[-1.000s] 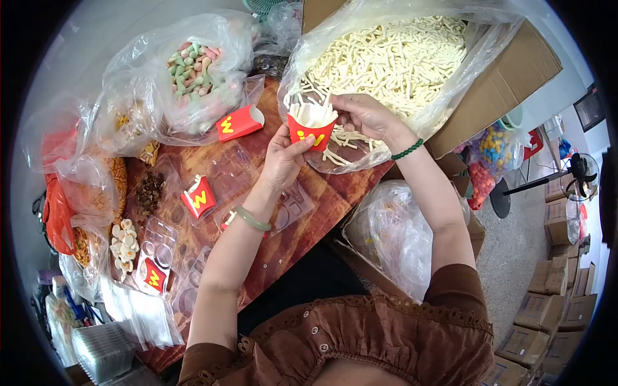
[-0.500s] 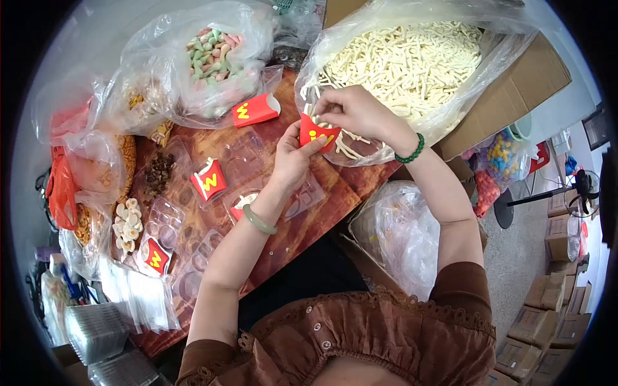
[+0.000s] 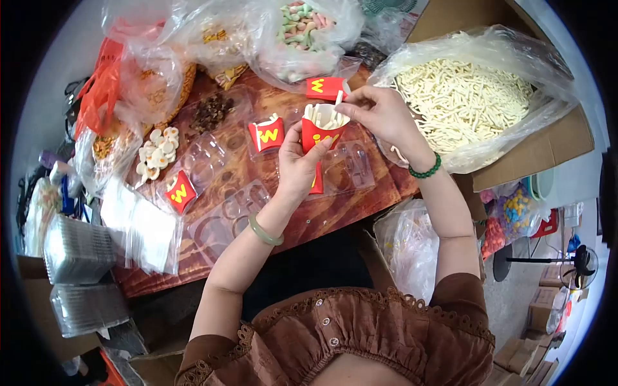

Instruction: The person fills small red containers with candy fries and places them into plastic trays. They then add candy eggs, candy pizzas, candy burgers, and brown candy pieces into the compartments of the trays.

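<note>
My left hand is closed around a small red fry box with a yellow logo, held upright above the table. Several pale fry-shaped sticks show in its mouth. At the box's right rim, my right hand pinches one fry-shaped stick, which stands up from the fingertips. Behind the hands lies another red fry box. A filled red fry box sits left of my left hand, and a third box is farther left. Part of one more red box shows beneath my left hand.
A cardboard box with a plastic bag of fry-shaped sticks stands at right. Bagged gummies, egg-like candies and dark pieces lie across the back and left. Clear trays cover parts of the table.
The view has shifted, so the table's contents sit farther right or higher. My right hand has come up at the box's right rim with a stick in its fingertips; the box's mouth now shows.
</note>
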The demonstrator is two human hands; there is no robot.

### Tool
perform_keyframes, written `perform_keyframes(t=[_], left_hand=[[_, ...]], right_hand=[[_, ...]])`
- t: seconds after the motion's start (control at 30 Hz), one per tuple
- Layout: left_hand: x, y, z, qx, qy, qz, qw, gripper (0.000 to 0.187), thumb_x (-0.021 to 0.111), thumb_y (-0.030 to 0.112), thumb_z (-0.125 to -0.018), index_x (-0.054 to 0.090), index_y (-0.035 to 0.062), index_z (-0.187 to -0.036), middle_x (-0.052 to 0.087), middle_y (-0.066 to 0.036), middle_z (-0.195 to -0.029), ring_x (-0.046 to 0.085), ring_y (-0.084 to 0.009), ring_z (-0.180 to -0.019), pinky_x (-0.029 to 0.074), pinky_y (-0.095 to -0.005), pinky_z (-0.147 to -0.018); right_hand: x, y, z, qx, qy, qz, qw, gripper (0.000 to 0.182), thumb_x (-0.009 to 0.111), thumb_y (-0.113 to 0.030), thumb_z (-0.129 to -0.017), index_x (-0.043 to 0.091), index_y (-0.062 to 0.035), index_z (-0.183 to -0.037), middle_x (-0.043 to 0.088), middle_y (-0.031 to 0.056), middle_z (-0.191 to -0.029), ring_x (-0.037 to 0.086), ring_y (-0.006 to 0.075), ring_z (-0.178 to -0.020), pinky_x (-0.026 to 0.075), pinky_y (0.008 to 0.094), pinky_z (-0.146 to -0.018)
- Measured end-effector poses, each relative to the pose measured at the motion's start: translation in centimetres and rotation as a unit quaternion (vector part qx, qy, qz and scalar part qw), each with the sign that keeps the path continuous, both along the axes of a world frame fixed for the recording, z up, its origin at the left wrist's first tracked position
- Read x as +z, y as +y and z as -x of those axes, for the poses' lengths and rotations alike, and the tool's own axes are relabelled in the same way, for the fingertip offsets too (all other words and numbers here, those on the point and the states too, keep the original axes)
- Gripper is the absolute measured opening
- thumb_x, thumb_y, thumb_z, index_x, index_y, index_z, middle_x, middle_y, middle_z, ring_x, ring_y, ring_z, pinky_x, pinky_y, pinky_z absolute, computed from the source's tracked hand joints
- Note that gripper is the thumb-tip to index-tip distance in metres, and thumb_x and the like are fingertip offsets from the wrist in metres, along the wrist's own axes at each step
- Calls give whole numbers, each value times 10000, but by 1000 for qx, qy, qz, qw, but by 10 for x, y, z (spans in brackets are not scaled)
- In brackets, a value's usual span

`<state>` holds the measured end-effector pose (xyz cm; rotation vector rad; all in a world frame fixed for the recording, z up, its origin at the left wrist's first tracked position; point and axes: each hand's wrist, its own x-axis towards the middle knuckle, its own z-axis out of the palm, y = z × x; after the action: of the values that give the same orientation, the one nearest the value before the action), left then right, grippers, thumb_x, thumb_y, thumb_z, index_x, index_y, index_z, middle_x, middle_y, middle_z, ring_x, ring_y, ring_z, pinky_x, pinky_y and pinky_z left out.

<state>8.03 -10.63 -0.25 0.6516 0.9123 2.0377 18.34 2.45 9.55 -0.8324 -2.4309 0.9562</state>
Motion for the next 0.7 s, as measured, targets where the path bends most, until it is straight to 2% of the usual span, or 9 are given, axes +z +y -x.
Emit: perform_keyframes(t=[0.07,0.17,0.2,0.3,0.4,0.43,0.53,0.57,0.7], left_hand=[[-5,-13,7,20,29,-4,999,406,635,-11,-836,449,-1,-1197,590,-96,-1112,599,-151,-981,523,-276,-835],[-4,-34,12,33,-28,3,999,406,635,-13,-836,452,-1,-1198,593,-95,-1107,599,-146,-976,514,-278,-849],[-4,-40,15,52,-22,-5,998,391,631,-18,-838,457,0,-1187,599,-93,-1096,600,-147,-973,511,-283,-850],[-3,-64,20,81,-43,3,996,374,629,-16,-840,461,-1,-1173,603,-92,-1089,601,-145,-969,509,-281,-847],[-9,-83,28,125,-51,6,991,350,625,-17,-842,466,6,-1153,598,-85,-1082,598,-137,-963,508,-269,-834],[-9,-89,31,137,-61,-2,989,347,624,-18,-842,467,9,-1151,595,-78,-1075,595,-131,-958,507,-263,-829],[-14,-110,41,164,-57,18,985,343,618,-22,-845,467,9,-1151,586,-66,-1058,587,-116,-946,503,-250,-823],[-15,-115,43,176,-58,18,983,343,618,-22,-845,467,9,-1151,586,-66,-1058,587,-116,-946,503,-250,-823],[-18,-139,52,218,-51,19,974,348,605,-20,-852,462,7,-1168,579,-62,-1049,580,-100,-929,501,-237,-812]], right_hand=[[-15,0,14,68,25,71,995,208,716,-173,-809,663,14,-883,648,33,-751,560,47,-672,450,210,-610],[-17,-25,35,117,99,-119,981,135,717,-121,-774,669,-28,-858,647,39,-770,586,143,-743,460,269,-666],[-17,-31,41,146,106,-237,955,121,709,-100,-747,663,-52,-848,641,58,-789,582,216,-780,463,315,-686],[-23,-49,58,240,113,-304,915,127,664,-51,-747,639,-43,-871,643,61,-820,571,245,-775,460,359,-711],[-19,-65,76,326,90,-335,880,171,651,-40,-754,631,-29,-923,636,60,-847,556,248,-807,452,366,-742],[-19,-73,81,329,81,-338,878,213,647,-80,-777,625,-31,-984,631,51,-879,546,230,-841,423,361,-763],[-15,-100,94,350,84,-332,872,230,646,-145,-798,633,-57,-1010,628,41,-886,549,202,-852,381,346,-777],[-16,-108,98,361,91,-321,871,233,645,-192,-810,641,-78,-1014,632,25,-895,549,179,-851,338,324,-792],[-34,-130,122,390,125,-333,849,219,648,-210,-806,648,-97,-995,634,9,-909,545,166,-852,322,347,-807]])
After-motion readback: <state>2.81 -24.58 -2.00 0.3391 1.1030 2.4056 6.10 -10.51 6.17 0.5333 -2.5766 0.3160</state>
